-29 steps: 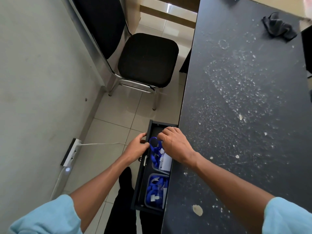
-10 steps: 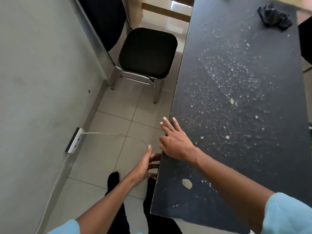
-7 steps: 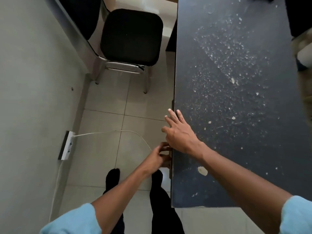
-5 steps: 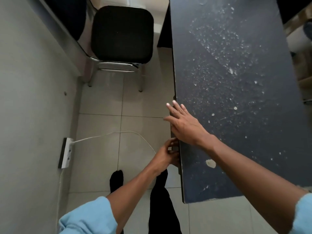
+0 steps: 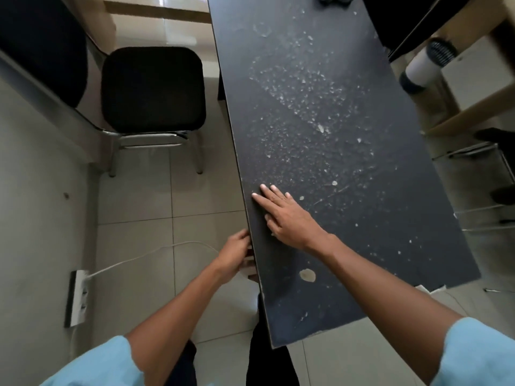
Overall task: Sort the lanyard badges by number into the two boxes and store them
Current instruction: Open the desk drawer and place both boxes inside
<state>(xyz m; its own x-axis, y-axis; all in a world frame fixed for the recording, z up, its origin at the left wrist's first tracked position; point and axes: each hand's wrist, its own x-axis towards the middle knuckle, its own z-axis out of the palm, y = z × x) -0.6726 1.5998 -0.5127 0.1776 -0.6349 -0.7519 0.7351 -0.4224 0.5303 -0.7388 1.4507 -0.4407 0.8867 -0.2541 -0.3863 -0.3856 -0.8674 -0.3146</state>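
Right hand (image 5: 289,221) flat on table (image 5: 334,107); left hand (image 5: 232,254) at edge.

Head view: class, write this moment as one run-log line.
right hand: flat on desk top | left hand: fingers at desk's side edge, grip unclear | boxes, badges: not in view

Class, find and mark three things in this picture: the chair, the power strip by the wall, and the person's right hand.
chair (image 5: 153,89), head view, middle of the black seat cushion.
power strip (image 5: 78,298), head view, middle of its white body.
right hand (image 5: 289,218), head view, back of the hand.
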